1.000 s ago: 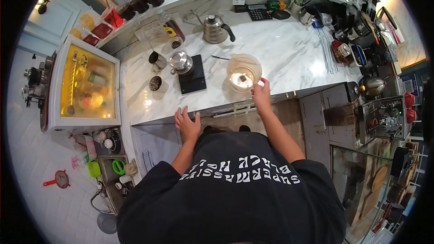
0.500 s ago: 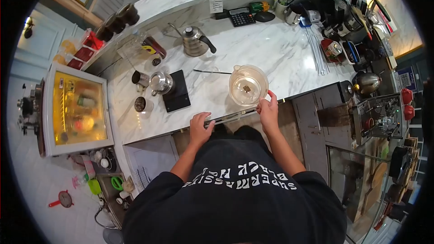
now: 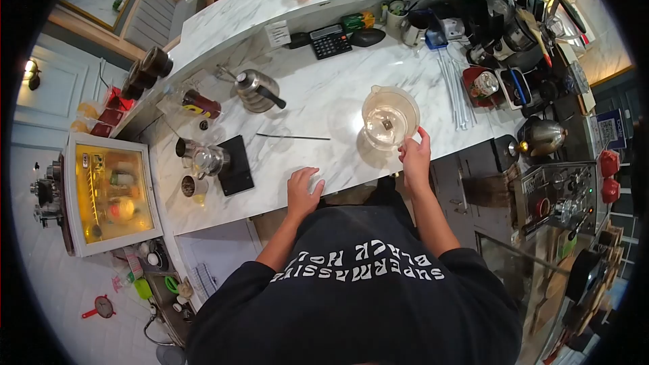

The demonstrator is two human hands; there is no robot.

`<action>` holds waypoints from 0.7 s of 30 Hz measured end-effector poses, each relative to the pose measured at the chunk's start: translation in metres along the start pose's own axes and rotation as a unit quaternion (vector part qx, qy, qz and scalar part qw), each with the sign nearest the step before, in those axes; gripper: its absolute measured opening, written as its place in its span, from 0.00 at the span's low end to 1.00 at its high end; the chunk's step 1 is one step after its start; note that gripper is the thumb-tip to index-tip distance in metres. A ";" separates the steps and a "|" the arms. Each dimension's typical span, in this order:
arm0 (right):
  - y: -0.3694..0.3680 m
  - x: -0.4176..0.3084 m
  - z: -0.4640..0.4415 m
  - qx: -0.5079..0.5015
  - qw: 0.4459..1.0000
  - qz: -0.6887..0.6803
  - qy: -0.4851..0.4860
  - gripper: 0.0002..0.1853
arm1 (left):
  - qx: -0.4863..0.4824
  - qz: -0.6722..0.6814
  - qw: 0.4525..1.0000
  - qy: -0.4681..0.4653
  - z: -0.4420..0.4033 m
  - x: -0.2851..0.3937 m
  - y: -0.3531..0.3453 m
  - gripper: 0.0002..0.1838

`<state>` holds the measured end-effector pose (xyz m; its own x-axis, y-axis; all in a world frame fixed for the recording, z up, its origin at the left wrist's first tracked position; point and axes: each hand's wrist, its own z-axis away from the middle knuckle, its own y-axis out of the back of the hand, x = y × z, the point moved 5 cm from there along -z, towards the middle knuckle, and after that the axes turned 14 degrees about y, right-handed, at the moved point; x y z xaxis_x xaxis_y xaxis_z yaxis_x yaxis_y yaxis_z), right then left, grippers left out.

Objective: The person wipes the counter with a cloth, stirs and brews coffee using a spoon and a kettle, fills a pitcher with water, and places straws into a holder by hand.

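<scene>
My right hand (image 3: 415,155) is closed at the near right side of a clear plastic pitcher (image 3: 391,109), its fingers gripping where the handle sits. A small dark square shows through the pitcher's bottom. Whether the pitcher rests on the marble counter (image 3: 304,108) or is slightly raised, I cannot tell. My left hand (image 3: 303,190) is at the counter's front edge, fingers apart and holding nothing. Beyond it lies a thin black stick (image 3: 293,137), beside a faint clear round item (image 3: 276,134).
Left on the counter are a black scale (image 3: 236,165), a glass server (image 3: 210,161), a cup with dark contents (image 3: 194,188) and a gooseneck kettle (image 3: 257,91). A calculator (image 3: 330,42) stands at the back. Straws (image 3: 458,91) and crowded utensils fill the right side.
The view has turned, so the counter items appear farther left. My right hand has carried the pitcher rightward, away from the black stick. My left hand has stayed near the counter edge.
</scene>
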<state>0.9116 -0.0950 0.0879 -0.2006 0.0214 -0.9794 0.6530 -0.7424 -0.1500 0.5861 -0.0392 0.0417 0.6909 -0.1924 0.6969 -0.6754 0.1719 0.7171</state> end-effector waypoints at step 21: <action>-0.043 0.027 -0.217 -0.092 0.994 0.058 0.006 0.34 | 0.110 0.031 0.984 0.138 -0.009 0.103 -0.083 0.19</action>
<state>1.0368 0.0829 0.0385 -0.1090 -0.0484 -0.9929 0.7944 -0.6046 -0.0577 0.7154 -0.0648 0.0545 0.6699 0.0870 0.7373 -0.7369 -0.0433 0.6746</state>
